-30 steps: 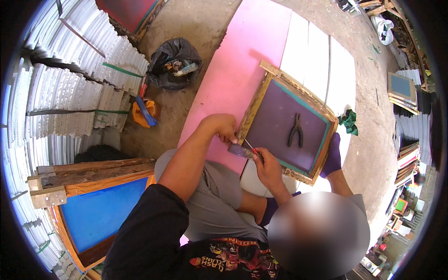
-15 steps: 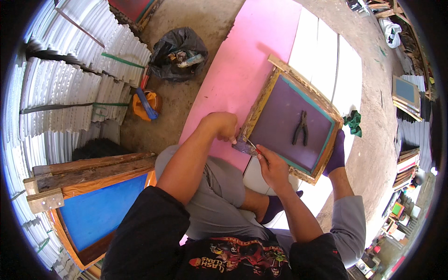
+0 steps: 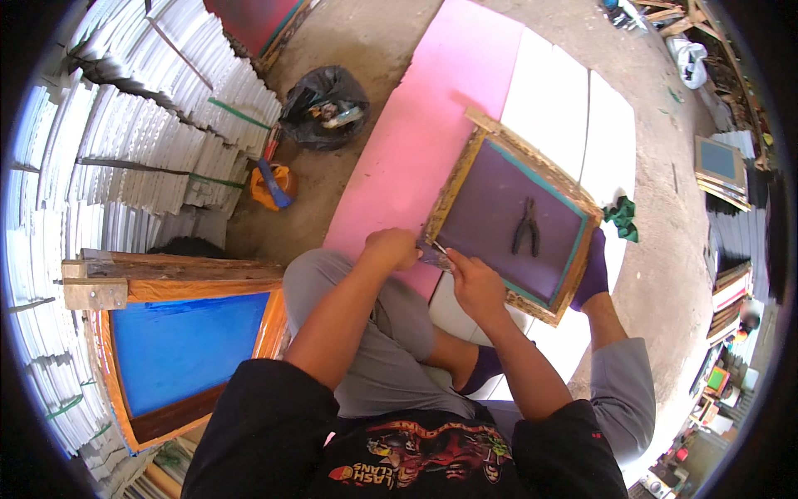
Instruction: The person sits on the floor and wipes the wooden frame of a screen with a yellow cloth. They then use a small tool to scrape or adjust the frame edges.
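A wooden screen frame [image 3: 450,187] with purple mesh [image 3: 499,204] and a teal inner border lies tilted across the pink and white surface. At its near left corner a loose purple flap [image 3: 433,255] of mesh shows. My left hand [image 3: 394,249] is closed beside that corner, its fingertips by the flap; what they pinch is hidden. My right hand [image 3: 478,284] is closed round a thin screwdriver [image 3: 439,246], whose metal tip touches the frame's corner. Black-handled pliers [image 3: 526,229] rest on the mesh.
My sock-covered foot [image 3: 593,270] is against the frame's right side, near a green cloth [image 3: 622,218]. To the left stand a blue screen in a wooden frame [image 3: 187,349], an orange container [image 3: 273,185], a black bag [image 3: 324,108] and stacked white sheets [image 3: 133,175].
The view has shifted slightly, moving the frame a little left in the picture. My hands stay at the same corner, the screwdriver's handle now more covered by my right hand.
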Action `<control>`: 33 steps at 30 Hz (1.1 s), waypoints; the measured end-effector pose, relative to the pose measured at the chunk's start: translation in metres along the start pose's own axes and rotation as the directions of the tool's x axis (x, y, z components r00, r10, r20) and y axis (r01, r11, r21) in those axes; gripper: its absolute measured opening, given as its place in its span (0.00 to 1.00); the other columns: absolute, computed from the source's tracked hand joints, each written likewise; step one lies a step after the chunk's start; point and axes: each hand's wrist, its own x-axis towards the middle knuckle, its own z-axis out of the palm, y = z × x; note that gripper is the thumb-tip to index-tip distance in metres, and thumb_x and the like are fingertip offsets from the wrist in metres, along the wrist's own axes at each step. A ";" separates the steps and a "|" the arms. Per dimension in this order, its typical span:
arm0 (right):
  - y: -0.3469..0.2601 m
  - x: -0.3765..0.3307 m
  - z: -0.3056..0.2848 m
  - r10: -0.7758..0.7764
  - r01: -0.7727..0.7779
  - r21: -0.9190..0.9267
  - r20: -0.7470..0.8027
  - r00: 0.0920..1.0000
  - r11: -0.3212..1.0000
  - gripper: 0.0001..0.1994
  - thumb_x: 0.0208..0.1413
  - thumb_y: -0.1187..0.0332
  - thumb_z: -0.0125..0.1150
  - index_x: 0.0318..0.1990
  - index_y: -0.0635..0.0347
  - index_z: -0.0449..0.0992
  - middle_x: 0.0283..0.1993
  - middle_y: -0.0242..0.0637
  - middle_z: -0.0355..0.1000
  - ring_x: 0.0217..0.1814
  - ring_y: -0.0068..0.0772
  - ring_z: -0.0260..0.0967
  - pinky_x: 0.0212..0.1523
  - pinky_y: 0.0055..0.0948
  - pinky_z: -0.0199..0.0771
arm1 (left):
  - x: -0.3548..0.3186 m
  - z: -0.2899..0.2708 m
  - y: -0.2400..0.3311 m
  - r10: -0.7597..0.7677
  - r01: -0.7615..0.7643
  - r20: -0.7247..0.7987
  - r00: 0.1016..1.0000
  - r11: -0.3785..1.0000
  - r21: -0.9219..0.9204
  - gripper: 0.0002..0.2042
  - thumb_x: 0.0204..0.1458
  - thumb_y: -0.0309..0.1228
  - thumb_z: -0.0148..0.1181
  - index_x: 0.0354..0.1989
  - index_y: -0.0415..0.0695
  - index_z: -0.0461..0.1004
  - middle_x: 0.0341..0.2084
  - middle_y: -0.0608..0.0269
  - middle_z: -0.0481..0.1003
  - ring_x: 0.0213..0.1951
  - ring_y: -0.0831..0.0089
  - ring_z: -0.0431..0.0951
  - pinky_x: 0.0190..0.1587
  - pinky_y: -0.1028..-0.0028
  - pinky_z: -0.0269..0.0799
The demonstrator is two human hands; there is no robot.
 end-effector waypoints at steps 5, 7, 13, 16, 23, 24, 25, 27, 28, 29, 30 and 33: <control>0.002 0.002 0.009 0.048 -0.048 -0.003 -0.003 0.999 0.999 0.16 0.69 0.58 0.56 0.61 0.40 0.81 0.41 0.48 0.80 0.41 0.57 0.80 0.43 0.54 0.80 | -0.015 0.021 0.018 -0.190 0.168 -0.120 0.974 0.970 -0.174 0.23 0.64 0.50 0.61 0.54 0.42 0.82 0.52 0.48 0.82 0.56 0.48 0.82 0.57 0.49 0.77; -0.002 0.001 0.008 0.060 -0.060 -0.004 -0.028 0.998 0.998 0.16 0.68 0.58 0.56 0.60 0.40 0.81 0.42 0.49 0.81 0.43 0.58 0.80 0.45 0.55 0.80 | -0.017 0.023 0.019 -0.199 0.168 -0.165 0.966 0.969 -0.183 0.22 0.63 0.50 0.62 0.53 0.45 0.83 0.52 0.50 0.83 0.56 0.51 0.83 0.54 0.53 0.78; -0.023 0.000 0.000 0.138 -0.136 0.040 -0.036 0.990 0.990 0.15 0.67 0.61 0.57 0.56 0.48 0.84 0.49 0.47 0.82 0.52 0.56 0.80 0.53 0.49 0.80 | -0.022 0.030 0.012 -0.202 0.143 -0.247 0.948 0.961 -0.235 0.22 0.63 0.51 0.62 0.53 0.46 0.83 0.51 0.52 0.84 0.54 0.54 0.84 0.52 0.56 0.80; -0.023 0.001 0.000 0.152 -0.151 0.039 -0.028 0.988 0.988 0.15 0.68 0.61 0.56 0.56 0.47 0.84 0.49 0.47 0.82 0.52 0.56 0.80 0.54 0.49 0.80 | -0.026 0.031 0.014 -0.224 0.158 -0.256 0.940 0.954 -0.253 0.22 0.63 0.52 0.62 0.53 0.47 0.83 0.50 0.53 0.84 0.54 0.54 0.84 0.52 0.56 0.80; -0.020 0.002 0.004 0.124 -0.124 0.016 -0.051 0.991 0.992 0.15 0.68 0.60 0.56 0.56 0.47 0.84 0.47 0.48 0.83 0.50 0.57 0.80 0.54 0.50 0.80 | -0.021 0.038 0.017 -0.260 0.179 -0.291 0.921 0.944 -0.279 0.23 0.63 0.54 0.62 0.53 0.48 0.84 0.50 0.53 0.84 0.54 0.55 0.84 0.51 0.55 0.79; -0.023 0.001 0.004 0.122 -0.122 0.015 -0.046 0.991 0.992 0.15 0.68 0.60 0.56 0.56 0.47 0.84 0.47 0.48 0.83 0.50 0.57 0.80 0.54 0.51 0.80 | -0.021 0.041 0.016 -0.279 0.192 -0.293 0.914 0.936 -0.293 0.24 0.63 0.55 0.62 0.53 0.47 0.84 0.50 0.53 0.84 0.54 0.54 0.84 0.52 0.54 0.79; -0.025 0.000 0.002 0.118 -0.117 0.013 -0.041 0.992 0.993 0.15 0.68 0.59 0.57 0.56 0.47 0.84 0.47 0.48 0.82 0.50 0.57 0.80 0.54 0.51 0.80 | -0.020 0.043 0.015 -0.299 0.206 -0.296 0.907 0.928 -0.309 0.25 0.62 0.55 0.62 0.53 0.47 0.84 0.50 0.53 0.84 0.54 0.53 0.84 0.53 0.53 0.79; -0.024 0.001 0.001 0.112 -0.112 0.014 -0.031 0.993 0.994 0.15 0.68 0.59 0.57 0.57 0.47 0.84 0.47 0.49 0.82 0.50 0.57 0.80 0.53 0.51 0.80 | -0.020 0.048 0.014 -0.327 0.215 -0.305 0.894 0.912 -0.349 0.25 0.62 0.56 0.62 0.52 0.46 0.84 0.50 0.52 0.84 0.54 0.53 0.84 0.53 0.52 0.78; -0.021 0.000 0.002 0.110 -0.110 0.016 -0.026 0.994 0.994 0.15 0.68 0.59 0.57 0.57 0.47 0.84 0.47 0.48 0.82 0.50 0.58 0.80 0.53 0.51 0.80 | -0.021 0.051 0.013 -0.335 0.210 -0.312 0.889 0.904 -0.372 0.25 0.62 0.56 0.61 0.51 0.47 0.85 0.49 0.52 0.84 0.54 0.53 0.84 0.53 0.52 0.78; -0.018 0.001 0.002 0.106 -0.106 0.018 -0.020 0.994 0.994 0.15 0.68 0.60 0.57 0.57 0.47 0.84 0.47 0.48 0.82 0.50 0.58 0.80 0.53 0.51 0.80 | -0.021 0.052 0.014 -0.345 0.207 -0.319 0.883 0.894 -0.397 0.25 0.62 0.57 0.61 0.50 0.47 0.85 0.49 0.52 0.84 0.53 0.53 0.84 0.53 0.52 0.78; -0.015 0.001 0.003 0.097 -0.097 0.041 -0.010 0.995 0.994 0.15 0.68 0.60 0.57 0.57 0.48 0.84 0.48 0.49 0.82 0.51 0.58 0.80 0.53 0.51 0.80 | -0.022 0.054 0.014 -0.348 0.206 -0.312 0.884 0.889 -0.409 0.25 0.62 0.56 0.62 0.50 0.47 0.85 0.48 0.52 0.84 0.53 0.53 0.84 0.53 0.53 0.78; 0.000 0.002 0.003 0.054 -0.054 0.129 0.002 0.999 0.990 0.15 0.68 0.60 0.58 0.57 0.48 0.84 0.48 0.49 0.82 0.52 0.57 0.80 0.53 0.50 0.80 | -0.027 0.057 0.014 -0.359 0.206 -0.300 0.884 0.874 -0.439 0.24 0.62 0.56 0.63 0.49 0.47 0.86 0.47 0.52 0.85 0.51 0.53 0.85 0.52 0.55 0.79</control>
